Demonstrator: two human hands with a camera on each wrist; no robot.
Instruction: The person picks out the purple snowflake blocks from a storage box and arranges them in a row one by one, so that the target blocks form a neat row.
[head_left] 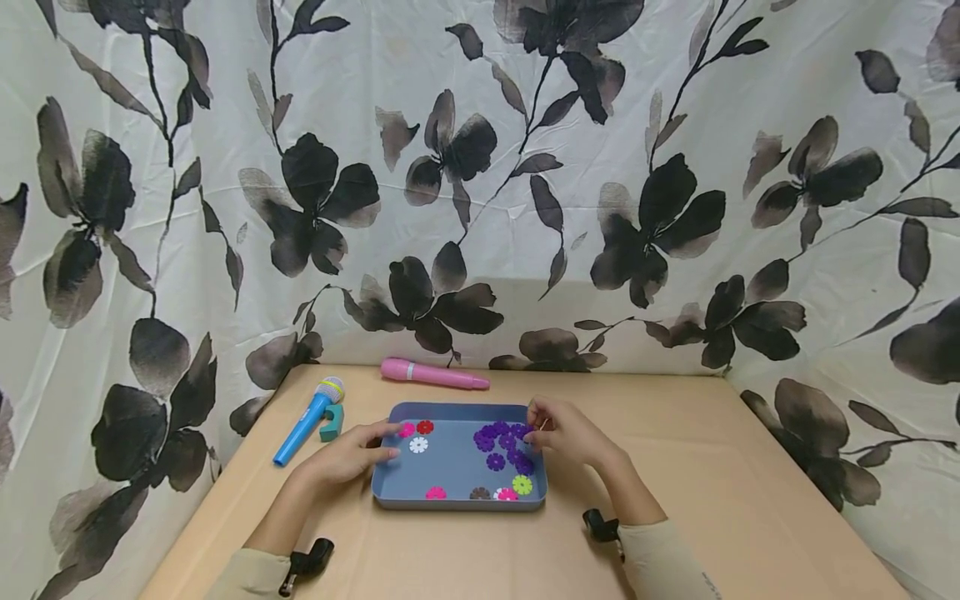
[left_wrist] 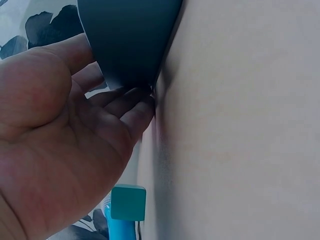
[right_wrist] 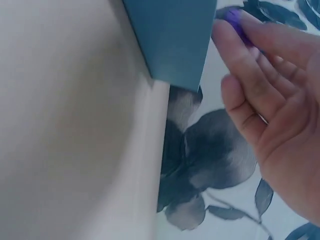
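A blue-grey tray (head_left: 457, 471) lies on the table with flower-shaped plastic discs in it. Several purple discs (head_left: 496, 462) cluster at its right. My right hand (head_left: 567, 432) is over the right rim, pinching a purple disc (right_wrist: 234, 20) between thumb and index finger. At the opposite side, my left hand (head_left: 348, 454) holds the tray's left wall, thumb over the rim and other fingers against the outside. Near that hand, inside the tray, lie a red disc (head_left: 425, 427), a pink disc (head_left: 407, 430) and a white disc (head_left: 418, 445).
Left of the tray are a blue toy microphone (head_left: 303, 429) and a teal block (head_left: 332, 423). A pink pen-shaped object (head_left: 435, 374) lies behind the tray. Along the tray's front wall are a lime green disc (head_left: 522, 484), a brown disc (head_left: 480, 493) and pink ones. Floral cloth hangs behind the table.
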